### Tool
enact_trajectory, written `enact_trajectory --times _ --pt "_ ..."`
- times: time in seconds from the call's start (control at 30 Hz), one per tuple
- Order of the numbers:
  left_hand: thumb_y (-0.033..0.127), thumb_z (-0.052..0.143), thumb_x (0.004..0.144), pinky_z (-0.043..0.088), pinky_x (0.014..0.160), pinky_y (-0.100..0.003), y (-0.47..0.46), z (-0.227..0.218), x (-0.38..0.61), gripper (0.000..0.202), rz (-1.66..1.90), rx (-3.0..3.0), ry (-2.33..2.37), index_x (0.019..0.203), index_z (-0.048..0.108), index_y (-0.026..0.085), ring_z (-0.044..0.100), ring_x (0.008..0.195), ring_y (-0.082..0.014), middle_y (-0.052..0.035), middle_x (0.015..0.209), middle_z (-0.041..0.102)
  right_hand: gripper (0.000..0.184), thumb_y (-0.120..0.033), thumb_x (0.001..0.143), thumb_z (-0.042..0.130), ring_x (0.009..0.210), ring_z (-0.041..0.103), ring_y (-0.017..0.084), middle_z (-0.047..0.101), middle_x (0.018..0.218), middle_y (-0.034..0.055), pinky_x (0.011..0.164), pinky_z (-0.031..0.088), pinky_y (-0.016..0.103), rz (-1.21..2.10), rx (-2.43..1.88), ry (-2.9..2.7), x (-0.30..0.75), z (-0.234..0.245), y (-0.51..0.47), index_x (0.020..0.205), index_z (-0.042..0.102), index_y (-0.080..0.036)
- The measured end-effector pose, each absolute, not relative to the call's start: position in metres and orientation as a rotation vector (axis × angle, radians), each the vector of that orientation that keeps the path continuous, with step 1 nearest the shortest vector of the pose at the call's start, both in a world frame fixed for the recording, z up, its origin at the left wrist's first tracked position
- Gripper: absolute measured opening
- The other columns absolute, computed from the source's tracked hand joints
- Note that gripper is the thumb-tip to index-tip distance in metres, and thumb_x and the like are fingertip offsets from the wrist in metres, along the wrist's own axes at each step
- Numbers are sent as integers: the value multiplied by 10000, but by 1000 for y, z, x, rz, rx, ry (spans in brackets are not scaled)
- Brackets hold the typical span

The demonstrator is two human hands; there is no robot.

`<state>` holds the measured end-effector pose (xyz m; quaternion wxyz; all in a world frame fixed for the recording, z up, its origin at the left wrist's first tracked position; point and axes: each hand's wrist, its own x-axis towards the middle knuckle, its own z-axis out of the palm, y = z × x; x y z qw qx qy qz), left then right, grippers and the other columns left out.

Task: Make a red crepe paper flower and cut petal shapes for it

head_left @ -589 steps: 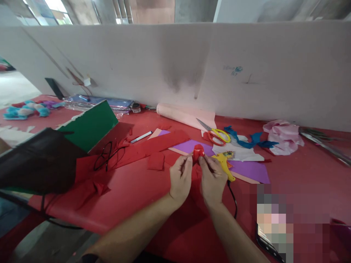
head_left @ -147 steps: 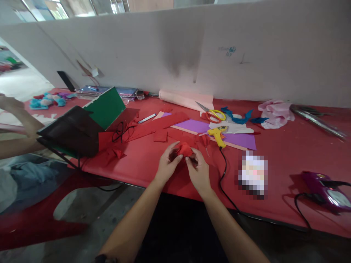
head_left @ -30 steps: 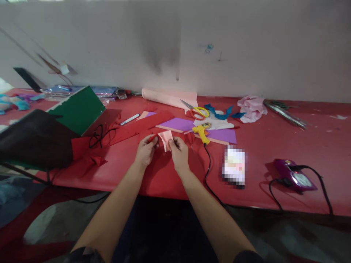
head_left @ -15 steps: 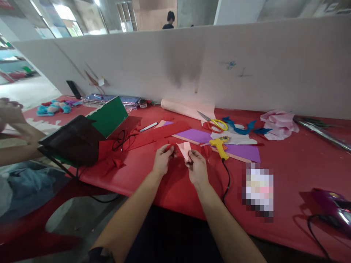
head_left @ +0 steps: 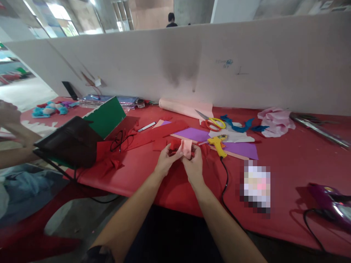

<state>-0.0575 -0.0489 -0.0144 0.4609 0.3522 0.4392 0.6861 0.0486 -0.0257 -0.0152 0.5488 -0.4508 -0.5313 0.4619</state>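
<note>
Two bare hands meet around a small pink piece (head_left: 187, 148), which is held up just left of the yellow glue gun (head_left: 218, 143), a little apart from its nozzle. The left hand (head_left: 165, 160), on the side farther from the glue gun, has its grip closed on the left edge of the piece, thumb in front. The right hand (head_left: 193, 164), nearer the glue gun, has its grip closed on the right and lower edge. Some red material (head_left: 173, 145) shows by the left fingers, farther left of the glue gun; whether that hand holds it too, I cannot tell.

The glue gun lies on the red table (head_left: 296, 157) with its black cord (head_left: 226, 179) running toward the person. Behind it are a white sheet (head_left: 241, 138), a blue strip (head_left: 239, 128) and scissors (head_left: 208, 118) with yellow and orange-red handles; a pale pink roll (head_left: 183, 108) lies farther back and to its left. A purple sheet (head_left: 196, 134) reaches out on both sides of it. Crumpled pink material (head_left: 275, 122) lies well to its right. Left of it, a long red strip (head_left: 161, 133) stretches toward a marker (head_left: 146, 126) and, farther off, a green board (head_left: 108, 117).
</note>
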Motion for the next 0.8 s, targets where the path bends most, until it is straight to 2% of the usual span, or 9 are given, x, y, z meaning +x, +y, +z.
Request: enact_trajectory --times 0.1,0.2,0.3,0.37,0.47,0.53,0.6,0.67,0.8 --pt "335 785 679 484 795 -296 -48 -18 -58 282 1686 905 1201 875 685 159 610 777 -152 -20 832 685 433 -260 686 683 955 620 227 646 1074 88 853 497 379 985 -1079 -1319 49 -8 -31 1085 529 -199" --pt "319 772 686 465 717 -249 -47 -22 -61 204 1732 945 1259 752 657 165 555 669 -111 25 698 624 434 -275 715 658 902 628 222 647 1025 79 830 504 377 955 -1069 -1358 48 -8 -33 1117 515 -194" --pt "292 768 683 444 643 -220 -46 -23 -65 181 1796 929 1252 745 645 175 520 603 -92 43 646 587 405 -229 763 562 976 613 222 637 1063 81 872 491 377 934 -1034 -1348 50 -10 -32 1162 502 -199" --pt "300 761 690 432 591 -217 -46 -24 -67 180 1783 920 1245 758 646 179 504 555 -90 44 615 575 476 -203 765 534 1082 577 227 608 1161 99 926 472 383 910 -995 -1321 51 -11 -31 1236 466 -193" --pt "297 771 675 434 588 -218 -46 -26 -71 192 1783 902 1232 772 654 180 516 554 -91 38 630 588 652 -260 726 643 1179 518 254 552 1269 128 983 441 410 872 -1002 -1322 52 -11 -29 1330 409 -183" --pt "275 786 650 447 636 -220 -44 -27 -74 213 1853 858 1222 797 664 180 546 613 -94 30 691 617 717 -280 701 687 1129 545 255 566 1245 120 955 458 413 886 -1032 -1310 52 -11 -28 1355 401 -197" --pt "254 794 629 444 649 -216 -41 -27 -77 226 1937 787 1222 800 665 179 547 627 -87 32 711 621 675 -239 724 630 1020 590 230 596 1188 101 879 493 393 924 -1047 -1283 52 -10 -28 1361 409 -213" --pt "226 796 606 430 626 -202 -39 -24 -80 215 2023 699 1224 761 655 178 524 595 -70 48 675 599 616 -176 732 541 985 599 210 595 1218 93 843 501 372 950 -1047 -1261 53 -9 -28 1340 442 -217" --pt "175 799 555 433 640 -177 -40 -15 -82 224 2125 577 1216 732 663 178 532 615 -55 53 680 608 521 -127 722 478 1150 535 200 569 1307 64 973 433 374 940 -1005 -1266 54 -9 -27 1231 530 -221"
